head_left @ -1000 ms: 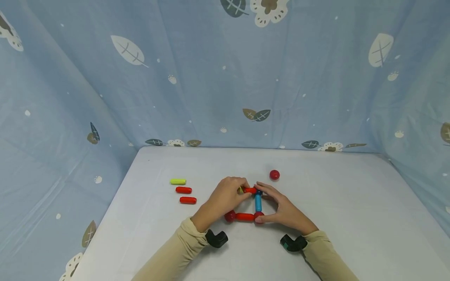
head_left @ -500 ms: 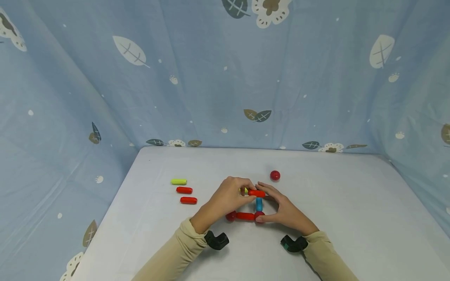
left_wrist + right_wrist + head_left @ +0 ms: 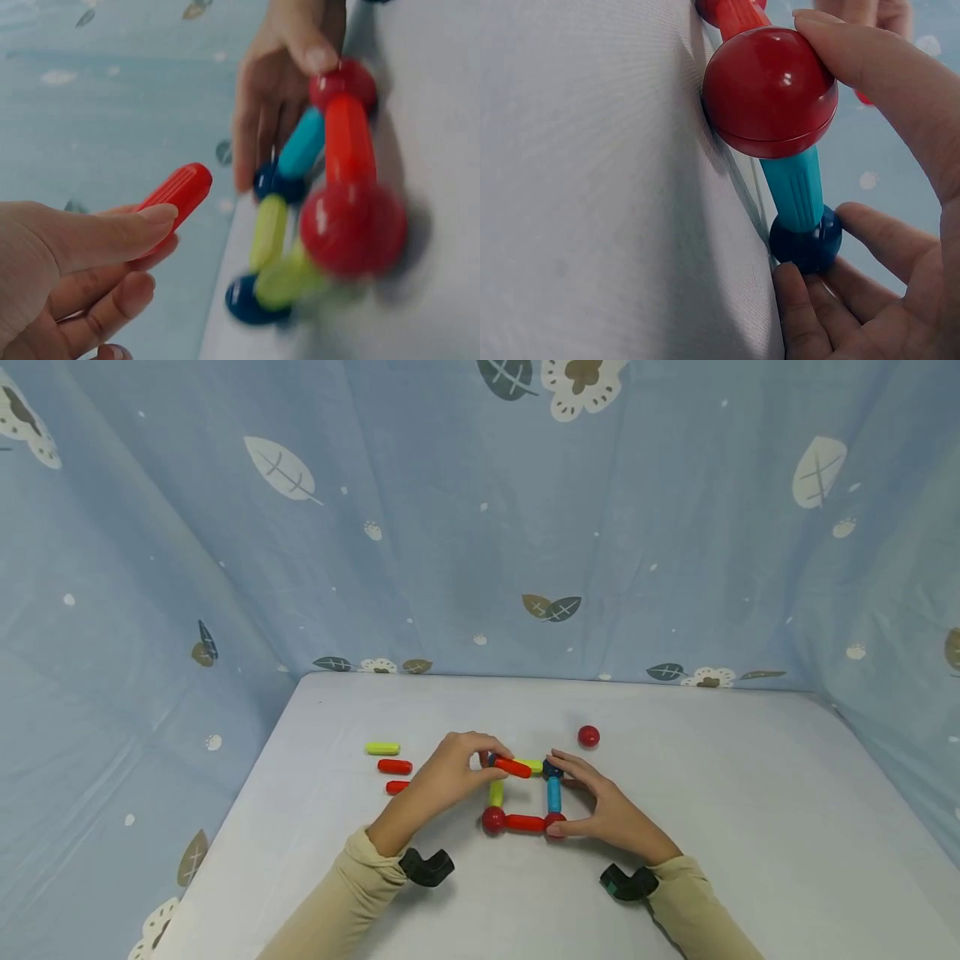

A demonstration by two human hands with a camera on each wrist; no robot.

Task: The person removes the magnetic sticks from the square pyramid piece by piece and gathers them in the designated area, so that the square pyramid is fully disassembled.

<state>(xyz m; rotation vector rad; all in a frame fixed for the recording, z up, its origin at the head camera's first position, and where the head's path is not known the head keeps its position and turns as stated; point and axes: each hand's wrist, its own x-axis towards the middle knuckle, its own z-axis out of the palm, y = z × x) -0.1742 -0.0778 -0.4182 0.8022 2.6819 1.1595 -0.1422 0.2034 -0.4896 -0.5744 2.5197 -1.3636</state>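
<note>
My left hand (image 3: 457, 770) pinches a red magnetic stick (image 3: 180, 195) between thumb and fingers, raised over the far left corner of a four-sided frame. That frame has a red ball (image 3: 493, 820) at near left, another red ball (image 3: 771, 91) at near right, and dark blue balls (image 3: 251, 298) at the far corners. A red stick (image 3: 525, 823), a blue stick (image 3: 553, 794) and two yellow-green sticks (image 3: 497, 793) join them. My right hand (image 3: 603, 802) holds the frame's right side, thumb on the near red ball, fingers at the far dark blue ball (image 3: 806, 238).
Left of the frame lie a yellow-green stick (image 3: 383, 748) and two red sticks (image 3: 394, 767), one partly hidden by my left hand. A loose red ball (image 3: 588, 737) sits beyond my right hand. A blue patterned cloth (image 3: 480, 527) hangs behind the white table (image 3: 712, 793).
My left hand first shifts slightly right with the red stick, then moves left with it, from the far right ball to the far left corner. My right hand stays in place.
</note>
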